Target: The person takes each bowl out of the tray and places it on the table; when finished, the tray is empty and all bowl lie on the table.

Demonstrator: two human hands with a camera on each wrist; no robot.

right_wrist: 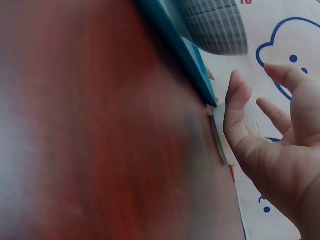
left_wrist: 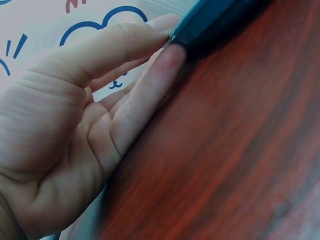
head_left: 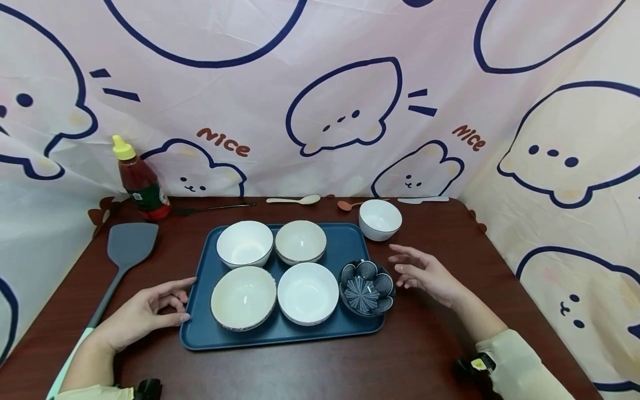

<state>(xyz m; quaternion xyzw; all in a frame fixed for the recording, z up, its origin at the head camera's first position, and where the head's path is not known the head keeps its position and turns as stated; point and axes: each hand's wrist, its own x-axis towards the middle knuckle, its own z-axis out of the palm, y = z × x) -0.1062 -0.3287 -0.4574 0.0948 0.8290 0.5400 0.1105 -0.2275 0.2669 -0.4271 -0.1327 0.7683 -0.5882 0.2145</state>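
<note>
At the left end of the blue tray [head_left: 320, 333], my left hand [head_left: 145, 311] holds the rim with thumb and fingertips. In the left wrist view, fingertips [left_wrist: 172, 55] press close against the tray's edge, low over the table. Four-sided grouping aside, several white and cream bowls, such as the cream bowl [head_left: 243, 298] and the white bowl [head_left: 308, 294], stand on the tray. A dark flower-patterned bowl [head_left: 366, 288] sits at its right end. Just right of that bowl, my right hand [head_left: 425, 275] hovers with loosely bent fingers, holding nothing.
Behind the tray's right corner stands another white bowl [head_left: 380, 220]. A grey spatula [head_left: 131, 244] and a red sauce bottle [head_left: 144, 186] are at the left. Along the back lie a dark fork [head_left: 215, 208], a cream spoon [head_left: 295, 200], an orange spoon [head_left: 346, 205] and a white knife [head_left: 422, 200].
</note>
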